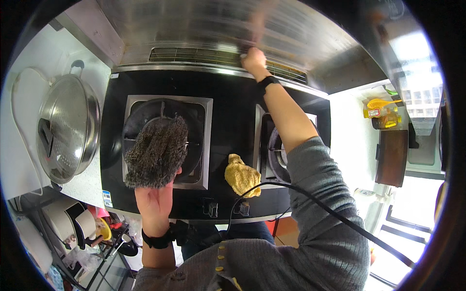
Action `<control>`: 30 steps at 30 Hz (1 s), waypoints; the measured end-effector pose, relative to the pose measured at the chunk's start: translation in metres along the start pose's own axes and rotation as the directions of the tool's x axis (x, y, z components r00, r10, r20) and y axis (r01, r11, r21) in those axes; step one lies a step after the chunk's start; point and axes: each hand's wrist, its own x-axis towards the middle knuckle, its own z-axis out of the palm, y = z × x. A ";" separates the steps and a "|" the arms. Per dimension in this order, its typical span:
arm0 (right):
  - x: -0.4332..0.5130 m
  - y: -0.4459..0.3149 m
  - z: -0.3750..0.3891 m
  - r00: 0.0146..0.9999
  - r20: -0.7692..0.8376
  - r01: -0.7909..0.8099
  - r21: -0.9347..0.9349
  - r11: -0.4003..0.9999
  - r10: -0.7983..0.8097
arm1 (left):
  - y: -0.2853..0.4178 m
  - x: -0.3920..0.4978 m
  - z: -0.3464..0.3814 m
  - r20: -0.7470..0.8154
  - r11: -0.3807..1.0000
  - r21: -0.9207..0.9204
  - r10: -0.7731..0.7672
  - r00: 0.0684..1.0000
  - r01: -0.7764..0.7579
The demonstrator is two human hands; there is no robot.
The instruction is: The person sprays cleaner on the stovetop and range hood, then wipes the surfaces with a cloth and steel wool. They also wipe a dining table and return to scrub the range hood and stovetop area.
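A dark, shaggy grey-brown cloth or mitt covers most of the fingers of my left hand. That hand is palm up above the left burner, with one fingertip showing at the cloth's edge. My right hand reaches forward to the metal grille at the foot of the stainless-steel panel. Its fingers are curled at the bars; whether they grip anything is hidden. A crumpled yellow cloth lies on the black gas hob between the burners.
A lidded steel pan stands left of the hob. My right arm partly covers the right burner. A black cable crosses in front of my right sleeve. Bottles and a brown wooden box-like object are at the right.
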 end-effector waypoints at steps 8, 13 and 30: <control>-0.002 -0.094 0.036 0.980 0.013 0.196 0.099 0.976 -0.198 | 0.032 0.002 -0.011 -0.026 1.000 0.002 0.011 1.000 -0.011; 0.008 -0.067 0.021 0.973 0.056 0.195 0.311 0.930 -0.222 | 0.031 0.000 -0.016 -0.010 0.999 0.048 0.022 1.000 -0.021; 0.013 0.226 -0.086 0.985 0.170 -0.173 0.977 0.124 0.032 | -0.052 -0.009 0.051 0.164 0.983 0.038 -0.184 0.969 0.180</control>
